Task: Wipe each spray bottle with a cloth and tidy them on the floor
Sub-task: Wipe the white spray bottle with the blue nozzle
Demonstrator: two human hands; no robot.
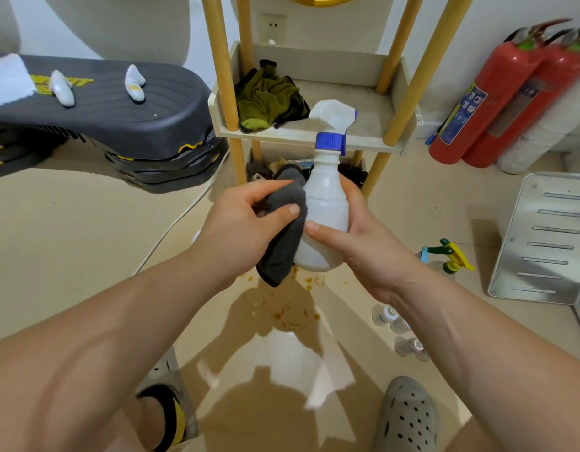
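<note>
Holds a white spray bottle (pixel 326 216) upright and off the floor, with a blue collar and white trigger head on top. Wraps the right hand (pixel 363 246) round the bottle's lower body from the right, thumb laid across the front, fingers curled behind. Pinches a dark grey cloth (pixel 282 243) in the left hand (pixel 249 220), bunched between thumb and curled fingers. Presses it against the bottle's left side, loose end hanging below the grip and past the bottle's base.

Just beyond the grip, a pale shelf rack (pixel 314 138) on yellow wooden posts, with an olive-green rag (pixel 269 99) crumpled on its tray, up and left of the trigger head. Straight below the grip, brownish ring stains (pixel 292 308) on the tan floor (pixel 86 239).

Right of the right wrist, on the floor, a second spray bottle (pixel 451 256) with a green and yellow trigger. Nearer, beside the right forearm and partly hidden by it, a few small clear bottles (pixel 388 316). Farther right of the grip, a grey slotted metal plate (pixel 543 239). Above that, against the wall, two red fire extinguishers (pixel 497 102).

Left of the left hand and well apart, a stack of black step platforms (pixel 119 125). Under the forearms, a grey clog (pixel 407 419) on the right and a black-and-yellow slipper (pixel 171 415) on the left.
</note>
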